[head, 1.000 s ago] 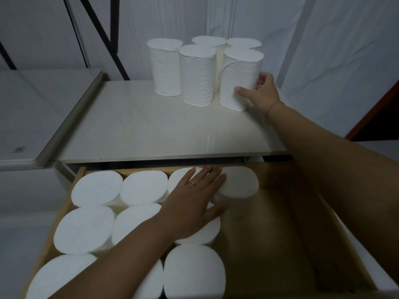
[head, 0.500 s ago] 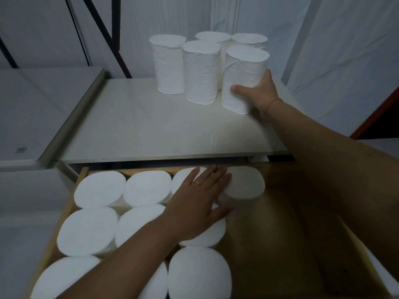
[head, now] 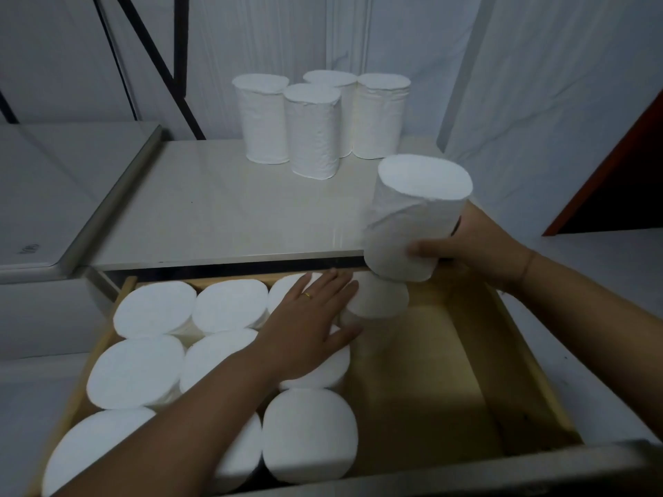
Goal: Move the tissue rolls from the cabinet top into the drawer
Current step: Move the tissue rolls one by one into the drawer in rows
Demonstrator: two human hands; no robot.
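Observation:
My right hand grips a white tissue roll near its base and holds it in the air over the cabinet's front edge, above the back of the open wooden drawer. Several white rolls stand upright at the back of the pale cabinet top. Inside the drawer, several rolls stand on end and fill its left half. My left hand lies flat with straight fingers on the tops of those rolls, fingertips against the rightmost back roll.
The drawer's right half shows bare wooden floor. A lower grey surface adjoins the cabinet on the left. Black metal bars lean against the white wall behind. A dark red edge stands at far right.
My right hand has lifted the front right roll off the cabinet top and carried it toward me to the drawer's back edge. My left hand has stayed on the rolls in the drawer.

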